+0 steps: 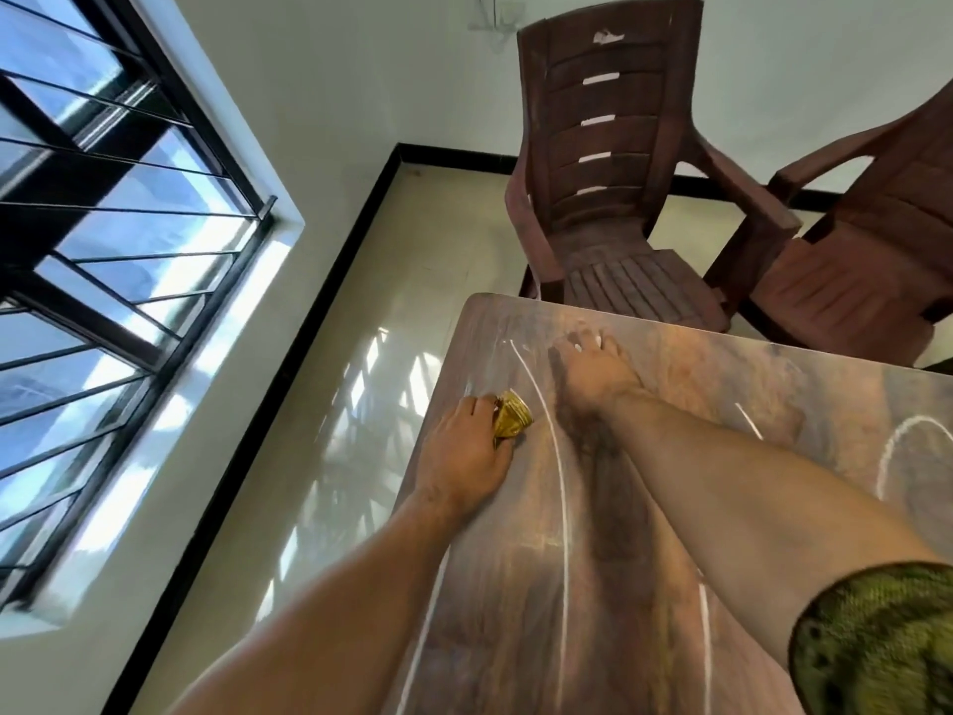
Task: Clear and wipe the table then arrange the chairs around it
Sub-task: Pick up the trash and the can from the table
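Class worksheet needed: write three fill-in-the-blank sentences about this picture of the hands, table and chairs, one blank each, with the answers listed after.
1. The left hand grips a small gold cup near the ___ edge of the table.
2. Beyond the table stand ___ brown chairs.
3. Daylight enters through a barred ___ on the person's left.
Missing words: left; two; window.

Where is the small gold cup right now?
Head view: the gold cup is near the table left edge, gripped by the left hand, the right hand just beyond it.
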{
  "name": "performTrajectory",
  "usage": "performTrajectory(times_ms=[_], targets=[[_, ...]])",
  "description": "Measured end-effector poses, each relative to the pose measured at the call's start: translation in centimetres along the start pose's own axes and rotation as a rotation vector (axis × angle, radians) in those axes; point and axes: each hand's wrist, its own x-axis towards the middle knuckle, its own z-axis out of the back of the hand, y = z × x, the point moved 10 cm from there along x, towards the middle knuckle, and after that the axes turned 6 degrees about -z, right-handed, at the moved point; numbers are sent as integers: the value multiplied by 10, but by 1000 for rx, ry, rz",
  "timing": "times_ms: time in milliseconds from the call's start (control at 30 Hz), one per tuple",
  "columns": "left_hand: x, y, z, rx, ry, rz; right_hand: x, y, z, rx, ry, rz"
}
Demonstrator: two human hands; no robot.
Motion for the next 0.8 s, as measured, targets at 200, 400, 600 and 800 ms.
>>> performTrajectory(times_ms=[200,400,600,800], targets=[[-9,4,-1,33,-3,5,-7,-15,-7,23,-9,-23],[-24,-33,-5,30,22,-37,-66,-47,-26,41,-71,-72],[-60,-100,-40,7,99,-86,-172,-107,-69,159,-38,-134],[-121,-202,-91,41,185,-181,-298,-199,-107,355,-94,-208]])
